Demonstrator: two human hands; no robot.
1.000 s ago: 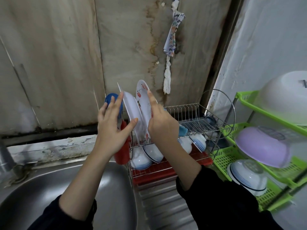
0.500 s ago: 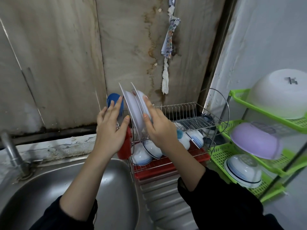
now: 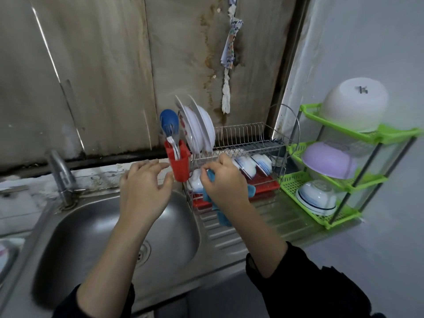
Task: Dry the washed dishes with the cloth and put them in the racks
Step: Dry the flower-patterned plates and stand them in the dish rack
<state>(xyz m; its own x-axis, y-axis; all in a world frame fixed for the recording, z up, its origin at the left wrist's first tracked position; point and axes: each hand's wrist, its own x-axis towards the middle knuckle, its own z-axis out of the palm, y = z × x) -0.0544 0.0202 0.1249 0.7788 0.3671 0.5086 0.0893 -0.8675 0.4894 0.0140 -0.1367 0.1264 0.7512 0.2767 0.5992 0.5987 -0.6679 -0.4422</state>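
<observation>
Gripping cloth (image 3: 222, 217) in right hand (image 3: 226, 182), plates (image 3: 200, 127) racked above, left hand (image 3: 144, 189) beside

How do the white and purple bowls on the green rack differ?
The white bowl sits on the top shelf; the purple bowl on the middle one. The white bowl looks deeper and rounder; the purple bowl looks shallower. Both lie upside down on the green rack.

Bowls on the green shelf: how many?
3. White bowl on the top tier of the shelf, purple bowl on the middle, blue-rimmed bowl on the bottom, all upside down. None seems hidden there.
</observation>
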